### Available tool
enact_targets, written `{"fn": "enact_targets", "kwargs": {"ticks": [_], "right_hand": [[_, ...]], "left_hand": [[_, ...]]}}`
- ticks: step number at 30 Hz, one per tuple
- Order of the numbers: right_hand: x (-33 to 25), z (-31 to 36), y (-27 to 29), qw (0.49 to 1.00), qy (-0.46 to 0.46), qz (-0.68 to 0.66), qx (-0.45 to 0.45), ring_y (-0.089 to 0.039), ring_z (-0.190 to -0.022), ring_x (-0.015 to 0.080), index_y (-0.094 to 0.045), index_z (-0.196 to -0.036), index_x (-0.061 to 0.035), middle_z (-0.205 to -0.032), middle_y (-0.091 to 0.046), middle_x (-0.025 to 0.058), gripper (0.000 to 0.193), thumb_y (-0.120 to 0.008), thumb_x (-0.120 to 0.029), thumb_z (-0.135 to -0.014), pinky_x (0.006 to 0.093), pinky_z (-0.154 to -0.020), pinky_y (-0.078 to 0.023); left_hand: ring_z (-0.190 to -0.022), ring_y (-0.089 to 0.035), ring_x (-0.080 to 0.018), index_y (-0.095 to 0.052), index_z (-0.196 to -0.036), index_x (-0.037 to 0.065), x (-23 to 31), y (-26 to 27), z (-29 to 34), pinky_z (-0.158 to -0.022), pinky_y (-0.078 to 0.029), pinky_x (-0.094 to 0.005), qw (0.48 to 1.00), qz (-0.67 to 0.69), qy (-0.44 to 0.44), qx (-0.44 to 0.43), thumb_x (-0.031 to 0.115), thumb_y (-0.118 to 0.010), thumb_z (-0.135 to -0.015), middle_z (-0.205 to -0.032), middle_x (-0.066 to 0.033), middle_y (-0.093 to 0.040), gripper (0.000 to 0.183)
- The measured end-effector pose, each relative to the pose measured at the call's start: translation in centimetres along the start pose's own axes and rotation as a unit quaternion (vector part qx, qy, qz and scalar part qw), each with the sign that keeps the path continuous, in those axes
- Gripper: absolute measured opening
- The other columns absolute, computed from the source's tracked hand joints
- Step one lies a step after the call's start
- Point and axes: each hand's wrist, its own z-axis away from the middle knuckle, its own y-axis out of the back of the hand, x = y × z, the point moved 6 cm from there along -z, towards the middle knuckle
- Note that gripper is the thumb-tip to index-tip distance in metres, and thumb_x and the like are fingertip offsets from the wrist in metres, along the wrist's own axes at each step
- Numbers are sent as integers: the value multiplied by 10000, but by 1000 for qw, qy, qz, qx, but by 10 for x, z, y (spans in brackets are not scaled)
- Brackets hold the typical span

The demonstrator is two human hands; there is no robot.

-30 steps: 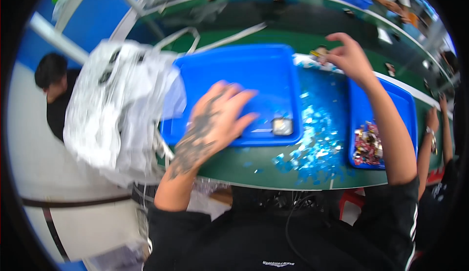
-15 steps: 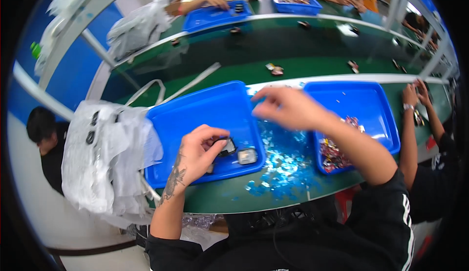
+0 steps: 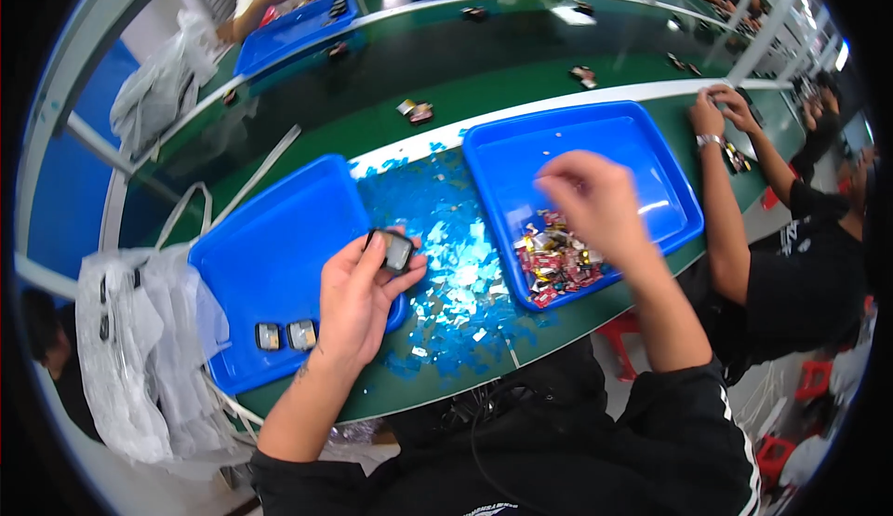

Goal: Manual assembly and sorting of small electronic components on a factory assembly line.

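My left hand (image 3: 352, 307) grips a small black-framed square casing (image 3: 397, 252) with a silvery-grey face, held up at the right edge of the left blue tray (image 3: 270, 227). Two similar casings, one a black-framed piece (image 3: 268, 336) and the other beside it (image 3: 301, 335), lie in that tray near its front. Over the right blue tray (image 3: 595, 134) hovers my right hand (image 3: 595, 200), fingers bent downward and smeared by motion; whether anything is in them does not show. Below it lies a heap of small red, gold and silver parts (image 3: 558, 260).
Blue and silvery film scraps (image 3: 446, 274) litter the green table between the trays. White plastic bags (image 3: 149, 358) hang at the left. Beyond runs a green conveyor (image 3: 372, 125) with small parts on it. A co-worker's hands (image 3: 721, 111) work at the right; other people sit opposite.
The view has swung right. My left hand has lifted a casing out from the left tray. My right hand has moved from between the trays to above the parts in the right tray.
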Motion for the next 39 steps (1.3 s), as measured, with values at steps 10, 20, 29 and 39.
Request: {"fn": "enact_targets", "kwargs": {"ticks": [10, 20, 29, 39], "right_hand": [[-41, 51, -95, 910, -158, -360, -133, -653, -836, 145, -660, -1114, 7, -954, -682, 98, 265, -679, -4, -850, 295, -681, -557], [-89, 54, -69, 960, 278, -21, 30, -670, -855, 240, -699, -988, 47, -1016, -646, 186, 231, -654, 111, -770, 311, -700, -569], [-61, 54, -82, 961, -32, -266, -66, -635, -905, 152, -668, -1093, 18, -1022, -638, 107, 253, -664, 66, -845, 236, -709, -554], [-70, 57, -71, 983, 52, -174, 19, -617, -759, 195, -678, -976, 30, -853, -646, 121, 191, -695, 78, -792, 277, -655, -492]], "left_hand": [[-945, -592, -143, -569, -1282, -14, -4, -8, 3, -786, -504, -272, 981, -152, -95, -68, 208, -500, -1019, -1141, -105, -615, 351], [-739, -586, -65, -572, -1232, -9, 0, -14, 21, -586, -502, -211, 986, -70, -38, -144, 144, -515, -1006, -967, -50, -634, 279], [-879, -663, -159, -648, -1129, -56, 16, -14, 28, -708, -574, -252, 972, -161, -142, -96, -44, -648, -874, -1069, -139, -644, 255], [-844, -689, -196, -655, -1113, -73, 20, -19, 32, -724, -567, -275, 906, -310, -266, -111, -53, -635, -879, -1015, -155, -663, 236]]}}
